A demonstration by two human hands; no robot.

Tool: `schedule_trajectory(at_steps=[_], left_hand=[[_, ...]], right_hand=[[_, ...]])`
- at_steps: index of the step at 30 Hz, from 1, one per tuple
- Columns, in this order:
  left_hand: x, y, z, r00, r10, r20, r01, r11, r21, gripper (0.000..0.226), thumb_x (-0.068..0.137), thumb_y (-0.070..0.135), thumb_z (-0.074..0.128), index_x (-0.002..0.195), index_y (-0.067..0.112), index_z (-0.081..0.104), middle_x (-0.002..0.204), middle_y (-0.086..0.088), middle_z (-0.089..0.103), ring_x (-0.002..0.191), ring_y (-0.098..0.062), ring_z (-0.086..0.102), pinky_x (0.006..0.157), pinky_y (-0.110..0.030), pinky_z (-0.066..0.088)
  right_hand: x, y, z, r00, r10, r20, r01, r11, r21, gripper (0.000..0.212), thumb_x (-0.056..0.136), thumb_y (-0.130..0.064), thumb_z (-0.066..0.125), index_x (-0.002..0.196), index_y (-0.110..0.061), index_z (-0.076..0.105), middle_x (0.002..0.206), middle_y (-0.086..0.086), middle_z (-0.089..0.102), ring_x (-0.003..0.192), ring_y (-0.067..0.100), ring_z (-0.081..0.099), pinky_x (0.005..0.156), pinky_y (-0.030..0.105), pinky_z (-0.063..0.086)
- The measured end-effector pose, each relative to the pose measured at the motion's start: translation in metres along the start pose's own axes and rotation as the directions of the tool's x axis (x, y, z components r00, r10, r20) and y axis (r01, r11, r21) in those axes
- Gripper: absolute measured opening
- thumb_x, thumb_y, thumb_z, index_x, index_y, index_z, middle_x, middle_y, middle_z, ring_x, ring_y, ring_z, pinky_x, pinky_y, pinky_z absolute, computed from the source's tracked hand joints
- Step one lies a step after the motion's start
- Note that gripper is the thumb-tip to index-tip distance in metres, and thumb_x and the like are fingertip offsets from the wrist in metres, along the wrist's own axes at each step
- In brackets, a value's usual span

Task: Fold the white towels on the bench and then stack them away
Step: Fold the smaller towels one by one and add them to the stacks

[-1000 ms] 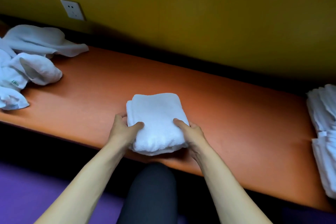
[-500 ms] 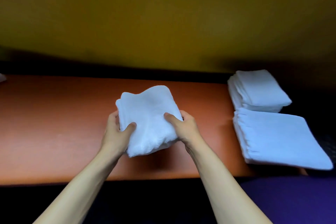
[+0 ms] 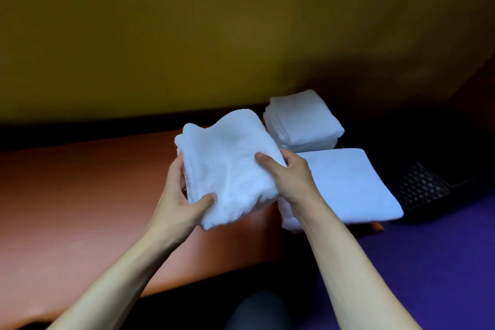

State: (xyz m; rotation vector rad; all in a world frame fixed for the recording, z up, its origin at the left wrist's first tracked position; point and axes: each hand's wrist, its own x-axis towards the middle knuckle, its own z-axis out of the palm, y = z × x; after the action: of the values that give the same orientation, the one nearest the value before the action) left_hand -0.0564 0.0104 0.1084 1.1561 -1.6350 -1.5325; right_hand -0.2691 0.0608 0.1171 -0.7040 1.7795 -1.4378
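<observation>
A folded white towel (image 3: 227, 166) hangs in the air above the orange bench (image 3: 80, 209), tilted toward me. My left hand (image 3: 182, 198) grips its left edge, thumb on top near the lower corner. My right hand (image 3: 289, 177) grips its right edge, thumb lying across the top. Just to the right, at the bench's end, sit two stacks of folded white towels: a small far stack (image 3: 305, 120) and a wider near stack (image 3: 348, 185). My right hand partly covers the near stack's left side.
A yellow wall (image 3: 214, 35) rises behind the bench. A dark perforated object (image 3: 420, 190) lies beyond the bench's right end. The floor (image 3: 428, 262) is purple. My knee (image 3: 257, 311) shows at the bottom.
The towel was lifted off the bench and carried right toward the stacks. The view swung right, so the unfolded towels at the left left the frame and the stacks came closer.
</observation>
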Motion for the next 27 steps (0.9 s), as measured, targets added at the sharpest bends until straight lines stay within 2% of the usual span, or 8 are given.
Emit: schedule_trajectory(at_steps=[5,8,10,13,20,23,25,27], left_hand=[[0.009,0.011,0.065,0.993,0.103,0.062,-0.103,0.995,-0.001,0.090,0.073,0.023,0.073,0.145,0.057,0.029,0.128,0.013,0.064,0.113,-0.003,0.065,0.080,-0.023,0.058],[0.019,0.014,0.101,0.986,0.141,0.094,-0.142,0.990,0.003,0.080,0.075,0.021,0.069,0.135,0.062,0.034,0.127,0.008,0.064,0.110,-0.002,0.065,0.076,-0.021,0.057],[0.032,0.017,0.117,0.983,0.154,0.100,-0.158,0.987,0.032,0.076,0.075,0.024,0.068,0.135,0.060,0.036,0.128,0.007,0.062,0.112,-0.004,0.064,0.084,-0.028,0.058],[0.063,0.023,0.131,0.976,0.193,0.100,-0.205,0.972,0.119,0.080,0.076,0.031,0.067,0.146,0.048,0.032,0.134,0.009,0.059,0.121,-0.012,0.060,0.100,-0.045,0.053],[0.161,0.050,0.156,0.955,0.289,0.063,-0.296,0.933,0.204,0.071,0.086,0.036,0.063,0.149,0.042,0.032,0.149,0.005,0.050,0.137,-0.019,0.048,0.114,-0.045,0.042],[0.191,0.039,0.166,0.966,0.227,0.121,-0.257,0.873,0.414,0.057,0.101,0.037,0.053,0.155,0.035,0.033,0.164,-0.009,0.024,0.150,-0.030,0.027,0.122,-0.037,0.022],[0.202,0.022,0.171,0.964,0.132,0.233,-0.250,0.754,0.607,0.050,0.106,0.044,0.040,0.155,0.034,0.036,0.168,-0.013,0.009,0.153,-0.037,0.017,0.124,-0.040,0.017],[0.205,0.004,0.174,0.939,0.083,0.335,-0.298,0.683,0.667,0.051,0.107,0.048,0.032,0.156,0.036,0.034,0.170,-0.009,0.009,0.155,-0.035,0.009,0.126,-0.044,0.011]], right_hand=[[0.004,0.010,-0.072,0.989,-0.008,-0.146,0.009,1.000,0.002,0.019,0.085,-0.031,0.079,0.094,-0.015,0.076,0.093,-0.001,0.078,0.091,0.017,0.074,0.083,0.038,0.060],[0.006,0.013,-0.103,0.980,-0.029,-0.198,0.027,1.000,-0.011,0.015,0.089,-0.028,0.076,0.092,-0.014,0.074,0.086,-0.002,0.077,0.081,0.010,0.072,0.068,0.024,0.058],[0.015,0.010,-0.119,0.976,-0.045,-0.212,0.043,0.999,-0.012,0.012,0.089,-0.026,0.075,0.091,-0.015,0.074,0.082,-0.005,0.076,0.079,0.008,0.072,0.066,0.022,0.056],[0.044,-0.004,-0.134,0.965,-0.107,-0.238,0.098,0.994,-0.052,0.013,0.087,-0.025,0.077,0.092,-0.013,0.074,0.089,0.002,0.077,0.086,0.021,0.074,0.075,0.037,0.058],[0.144,-0.048,-0.145,0.905,-0.285,-0.316,0.199,0.940,-0.278,0.036,0.084,-0.039,0.077,0.112,-0.017,0.070,0.105,0.002,0.071,0.101,0.022,0.069,0.083,0.033,0.056],[0.174,-0.036,-0.141,0.876,-0.400,-0.269,0.155,0.762,-0.628,0.053,0.088,-0.054,0.066,0.135,-0.030,0.056,0.131,0.008,0.056,0.120,0.030,0.056,0.105,0.045,0.044],[0.180,-0.011,-0.129,0.928,-0.364,-0.085,0.135,0.540,-0.831,0.052,0.094,-0.055,0.056,0.141,-0.034,0.051,0.143,0.009,0.047,0.129,0.036,0.048,0.109,0.048,0.038],[0.175,0.020,-0.119,0.959,-0.284,-0.014,0.115,0.434,-0.894,0.053,0.099,-0.054,0.047,0.148,-0.036,0.044,0.154,0.005,0.037,0.131,0.037,0.046,0.108,0.048,0.035]])
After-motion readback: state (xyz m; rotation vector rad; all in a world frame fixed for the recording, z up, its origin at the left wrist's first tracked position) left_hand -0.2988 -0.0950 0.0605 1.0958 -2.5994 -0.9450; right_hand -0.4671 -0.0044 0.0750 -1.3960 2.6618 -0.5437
